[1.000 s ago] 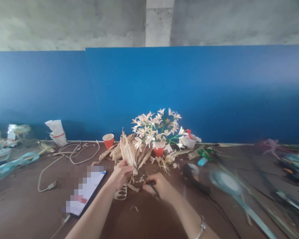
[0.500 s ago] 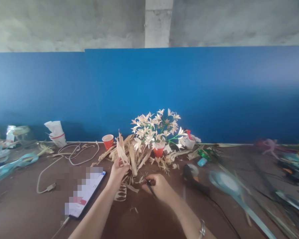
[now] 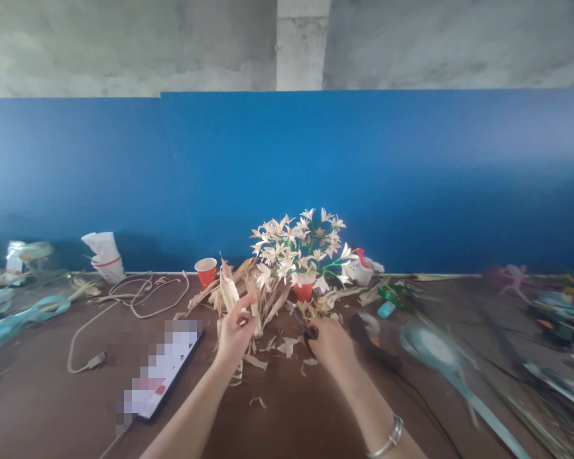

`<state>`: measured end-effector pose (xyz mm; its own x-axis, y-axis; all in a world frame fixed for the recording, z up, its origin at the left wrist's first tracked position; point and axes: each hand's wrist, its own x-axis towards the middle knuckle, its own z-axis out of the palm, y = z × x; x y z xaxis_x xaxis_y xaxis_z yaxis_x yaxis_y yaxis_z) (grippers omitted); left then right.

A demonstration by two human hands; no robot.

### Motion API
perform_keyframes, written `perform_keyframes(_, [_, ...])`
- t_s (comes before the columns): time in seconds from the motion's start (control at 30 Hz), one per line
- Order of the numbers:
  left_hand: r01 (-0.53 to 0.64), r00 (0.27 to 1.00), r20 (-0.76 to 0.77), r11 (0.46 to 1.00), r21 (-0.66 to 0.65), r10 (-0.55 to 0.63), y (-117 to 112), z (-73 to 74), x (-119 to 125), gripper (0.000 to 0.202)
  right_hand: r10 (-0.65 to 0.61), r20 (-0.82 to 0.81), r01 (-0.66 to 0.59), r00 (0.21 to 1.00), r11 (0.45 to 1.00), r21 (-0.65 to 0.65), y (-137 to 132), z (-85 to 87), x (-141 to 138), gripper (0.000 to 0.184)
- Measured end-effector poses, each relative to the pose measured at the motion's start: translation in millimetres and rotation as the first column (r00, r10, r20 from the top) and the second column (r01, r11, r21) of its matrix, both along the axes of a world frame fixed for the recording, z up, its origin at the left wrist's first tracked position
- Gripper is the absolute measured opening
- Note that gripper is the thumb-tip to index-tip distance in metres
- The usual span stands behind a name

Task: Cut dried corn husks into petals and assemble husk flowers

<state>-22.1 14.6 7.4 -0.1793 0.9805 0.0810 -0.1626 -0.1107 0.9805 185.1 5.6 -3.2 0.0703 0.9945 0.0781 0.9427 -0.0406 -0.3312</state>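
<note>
My left hand (image 3: pixel 236 328) is closed, its fingers bent round a pale dried corn husk (image 3: pixel 228 285) that stands up beside the knuckles. Part of that grip is hidden by the fingers. In my right hand (image 3: pixel 331 344) is a pair of dark-handled scissors (image 3: pixel 308 331), pointing up and left. A heap of dried husks (image 3: pixel 272 303) lies just beyond my left hand. Cut husk scraps (image 3: pixel 287 346) are scattered between both hands. Behind them, cream husk flowers on green stems (image 3: pixel 287 248) stand in a red paper cup (image 3: pixel 304 291).
At left lie a phone (image 3: pixel 169 370) and a white cable (image 3: pixel 81 331); another red cup (image 3: pixel 206 271) stands behind. To the right are a black glue gun (image 3: pixel 375 347), a pale blue ribbon roll (image 3: pixel 433 347) and a green-and-blue item (image 3: pixel 387 306). A blue partition (image 3: pixel 316 159) closes the back.
My right hand has moved right and slightly away with the scissors. My left hand has turned and risen slightly. More pale scraps now lie on the table between the hands.
</note>
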Motion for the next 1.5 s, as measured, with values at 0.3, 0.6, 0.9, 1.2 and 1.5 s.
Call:
perform_keyframes(0.3, [0.1,0.995,0.012,0.994,-0.038,-0.1,-4,-9.5,12,0.019,-0.027,-0.112,0.015,0.993,0.993,-0.113,7,-8.1,7,0.03])
perform_keyframes(0.6, [0.15,0.97,0.211,0.982,-0.113,-0.124,1,-25.7,14,0.03,0.09,-0.125,-0.095,0.988,0.995,-0.037,2,-7.5,9,0.021])
perform_keyframes(0.9, [0.123,0.967,0.239,0.98,-0.153,-0.084,2,-23.8,14,0.031,0.163,-0.12,-0.168,0.979,0.985,-0.034,2,-5.8,8,0.023])
perform_keyframes(1.2, [0.166,0.975,0.177,0.968,-0.186,-0.133,-2,-20.4,17,0.033,0.15,-0.276,-0.185,0.949,0.977,-0.105,9,-15.9,18,0.044])
perform_keyframes(1.5, [0.193,0.98,0.089,0.966,-0.174,-0.18,-5,-18.4,20,0.036,0.088,-0.33,-0.137,0.94,0.982,-0.128,9,-19.3,18,0.042])
